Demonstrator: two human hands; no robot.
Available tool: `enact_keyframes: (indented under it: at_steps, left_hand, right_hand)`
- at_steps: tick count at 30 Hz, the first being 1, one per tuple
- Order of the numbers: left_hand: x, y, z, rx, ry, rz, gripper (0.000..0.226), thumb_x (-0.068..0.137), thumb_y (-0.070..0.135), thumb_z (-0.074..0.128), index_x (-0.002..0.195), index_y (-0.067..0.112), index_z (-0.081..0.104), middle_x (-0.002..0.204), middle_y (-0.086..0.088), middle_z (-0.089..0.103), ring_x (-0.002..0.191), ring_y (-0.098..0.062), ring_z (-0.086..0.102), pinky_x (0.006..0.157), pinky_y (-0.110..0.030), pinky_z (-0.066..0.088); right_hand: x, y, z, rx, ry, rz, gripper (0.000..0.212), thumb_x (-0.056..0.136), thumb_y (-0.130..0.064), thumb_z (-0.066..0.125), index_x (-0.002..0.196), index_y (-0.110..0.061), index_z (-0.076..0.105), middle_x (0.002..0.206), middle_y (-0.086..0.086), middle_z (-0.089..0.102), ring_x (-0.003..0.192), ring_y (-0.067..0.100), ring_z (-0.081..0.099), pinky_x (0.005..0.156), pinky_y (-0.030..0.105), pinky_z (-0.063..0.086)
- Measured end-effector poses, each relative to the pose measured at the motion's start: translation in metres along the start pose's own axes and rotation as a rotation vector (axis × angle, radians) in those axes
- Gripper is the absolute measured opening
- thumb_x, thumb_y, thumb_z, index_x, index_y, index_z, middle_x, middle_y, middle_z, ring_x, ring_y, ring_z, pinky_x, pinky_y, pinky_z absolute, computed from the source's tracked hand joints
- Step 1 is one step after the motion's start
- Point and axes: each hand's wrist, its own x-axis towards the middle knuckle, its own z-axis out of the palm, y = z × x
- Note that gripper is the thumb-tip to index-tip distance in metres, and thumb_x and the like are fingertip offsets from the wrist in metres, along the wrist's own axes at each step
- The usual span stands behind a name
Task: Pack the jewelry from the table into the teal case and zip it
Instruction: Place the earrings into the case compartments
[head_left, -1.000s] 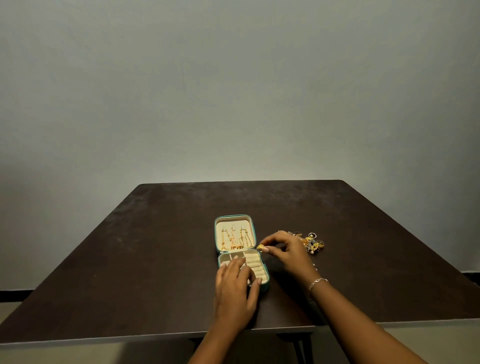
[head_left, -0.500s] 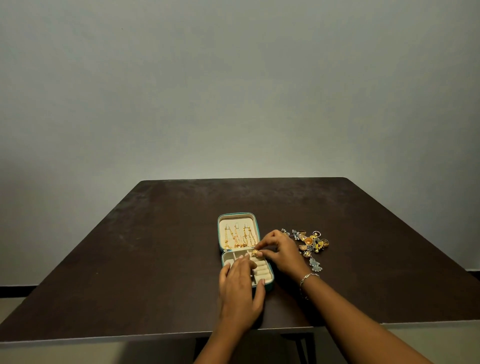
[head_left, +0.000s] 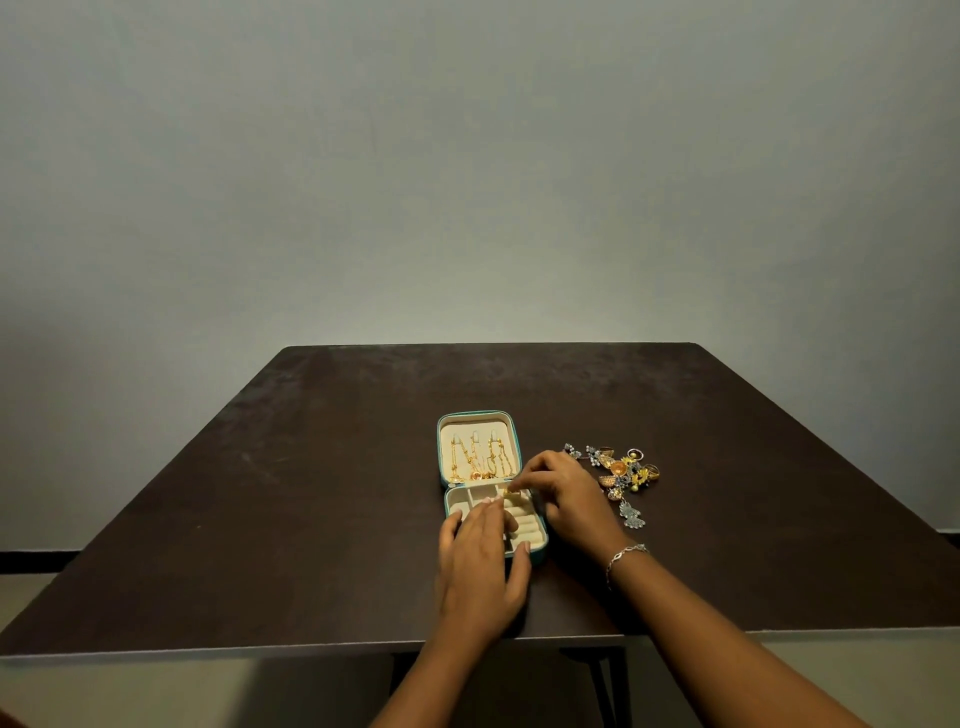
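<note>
Dark table (head_left: 291, 519) is filling the lower view, plain wall behind it.

Teal case (head_left: 441, 457) is lying open near the table's middle, where it was a second ago. The lid is lying flat on the far side with gold chains (head_left: 480, 460) hanging across its cream lining. The compartment tray is sitting on the near side.

Left hand (head_left: 480, 564) is still resting flat on the near half of the tray, fingers straight and relaxed, gripping nothing, thumb lying along the case's near right corner.

Right hand (head_left: 571, 499) is pinching a gold piece (head_left: 509, 490) between thumb and forefinger. A second ago the pinch was sitting just outside the case's right rim by the hinge. Now it is hovering inside the tray, over the far end of the ring rolls. The piece is too small to tell ring from earring.

Loose jewelry pile (head_left: 621, 473) is lying on the table just right of the right hand, apart from the case. More of it is showing now that the hand has shifted left.

Thin bracelet (head_left: 626, 554) is circling the right wrist.
</note>
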Motion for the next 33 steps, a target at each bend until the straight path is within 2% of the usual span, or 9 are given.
enact_keyframes:
  at_steps: [4,7,10,13,17,20,23,27,33]
  left_hand:
    - [-0.003,-0.002,0.000,0.002,0.000,0.003,0.052,0.078,0.049,0.018,0.105,0.021,0.051,0.115,0.007,0.057,0.115,-0.006,0.047,0.113,-0.031,0.019]
    - [-0.004,-0.003,0.000,-0.011,0.019,0.008,0.049,0.078,0.048,0.020,0.103,0.020,0.052,0.114,0.007,0.059,0.118,-0.006,0.047,0.110,-0.025,0.015]
    - [-0.003,-0.003,-0.001,-0.023,0.033,0.012,0.048,0.077,0.049,0.021,0.102,0.022,0.052,0.112,0.008,0.059,0.118,-0.004,0.046,0.107,-0.022,0.012]
    - [-0.002,-0.002,-0.002,-0.032,0.040,0.017,0.047,0.077,0.048,0.022,0.102,0.022,0.052,0.111,0.008,0.060,0.115,-0.004,0.049,0.106,-0.023,0.013]
    - [-0.002,-0.003,-0.001,-0.032,0.035,0.016,0.045,0.078,0.046,0.025,0.103,0.021,0.053,0.111,0.008,0.061,0.111,-0.005,0.052,0.105,-0.023,0.014]
    - [-0.002,-0.004,0.000,-0.032,0.044,0.011,0.037,0.081,0.042,0.033,0.103,0.020,0.054,0.110,0.007,0.062,0.110,-0.006,0.053,0.105,-0.025,0.016]
    - [-0.004,-0.005,0.001,-0.024,0.042,0.022,0.046,0.078,0.047,0.026,0.103,0.021,0.054,0.110,0.008,0.062,0.109,-0.005,0.053,0.104,-0.024,0.017]
    - [-0.004,-0.006,0.002,-0.037,0.049,0.026,0.042,0.078,0.047,0.027,0.099,0.024,0.054,0.107,0.010,0.062,0.106,-0.004,0.054,0.103,-0.024,0.018]
    - [-0.004,-0.007,0.007,-0.035,0.091,0.040,0.036,0.078,0.045,0.032,0.096,0.024,0.056,0.104,0.009,0.065,0.100,-0.001,0.055,0.099,-0.027,0.024]
  right_hand:
    - [-0.003,0.001,0.003,0.023,-0.009,0.000,0.040,0.076,0.010,0.047,0.100,-0.012,0.071,0.101,0.007,0.061,0.099,0.020,0.050,0.076,0.022,0.037]
    - [-0.004,0.004,0.000,0.122,0.100,0.030,0.045,0.075,0.011,0.044,0.107,-0.013,0.066,0.099,0.005,0.062,0.095,0.017,0.053,0.078,0.022,0.041]
    - [-0.010,0.014,-0.014,0.176,0.205,0.067,0.028,0.082,0.004,0.056,0.100,-0.013,0.067,0.095,0.001,0.063,0.090,0.011,0.056,0.079,0.017,0.044]
    - [-0.025,0.037,-0.034,0.215,0.269,0.150,0.019,0.080,0.003,0.061,0.089,-0.012,0.069,0.090,-0.001,0.064,0.086,0.007,0.057,0.074,0.008,0.041]
    - [-0.039,0.080,-0.059,0.236,0.412,0.405,0.018,0.081,0.004,0.060,0.087,-0.010,0.069,0.094,0.005,0.066,0.088,0.014,0.058,0.078,0.021,0.043]
    - [-0.039,0.104,-0.067,0.158,0.338,0.531,0.017,0.082,0.000,0.061,0.090,-0.012,0.070,0.099,0.006,0.063,0.092,0.015,0.054,0.083,0.027,0.041]
    - [-0.036,0.114,-0.064,0.065,0.248,0.532,0.018,0.080,-0.003,0.065,0.092,-0.015,0.071,0.097,0.005,0.061,0.093,0.018,0.055,0.082,0.029,0.043]
    - [-0.029,0.120,-0.059,-0.060,0.169,0.535,0.022,0.080,-0.013,0.067,0.099,-0.022,0.070,0.099,0.003,0.059,0.101,0.022,0.053,0.082,0.035,0.046]
    - [-0.027,0.120,-0.058,-0.133,0.061,0.493,0.034,0.086,-0.021,0.061,0.120,-0.026,0.059,0.121,-0.005,0.057,0.115,0.017,0.043,0.083,0.025,0.033]
